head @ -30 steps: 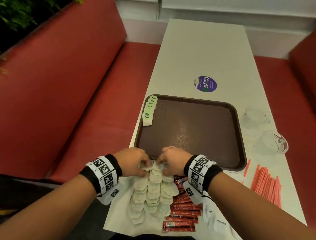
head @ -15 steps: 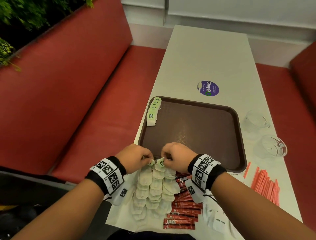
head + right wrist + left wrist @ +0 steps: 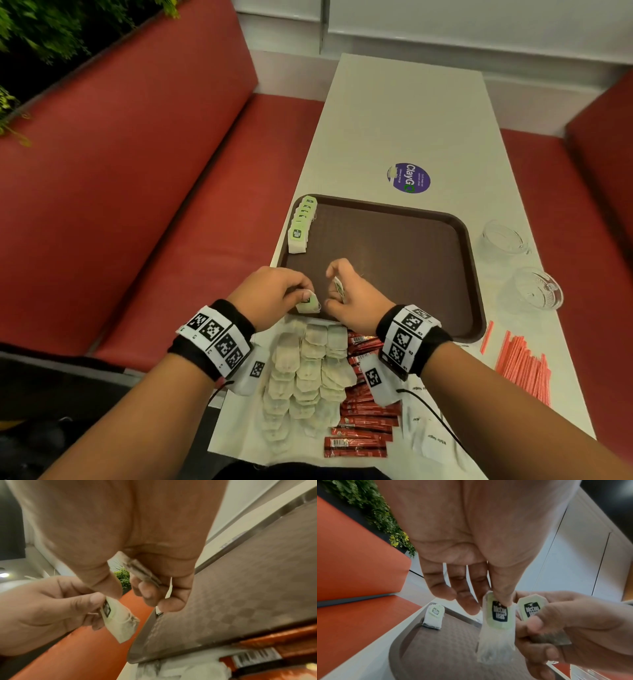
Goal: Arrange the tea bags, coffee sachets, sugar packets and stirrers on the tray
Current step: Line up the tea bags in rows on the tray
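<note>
Over the near edge of the brown tray (image 3: 394, 260), the left hand (image 3: 270, 296) pinches a tea bag (image 3: 308, 303) by its green tag, its grip closed on it. Just beside it, the right hand (image 3: 352, 294) grips another bag (image 3: 338, 287). More tea bags (image 3: 310, 373) lie in rows on the desk (image 3: 404, 113) beside red sachets (image 3: 363, 411); a row of bags (image 3: 301, 224) stands along the tray's left rim.

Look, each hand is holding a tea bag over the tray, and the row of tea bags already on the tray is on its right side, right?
Not quite: the row of tea bags lies along the left side of the tray, as the head view shows. Each hand, left hand and right hand, does hold one.
</note>
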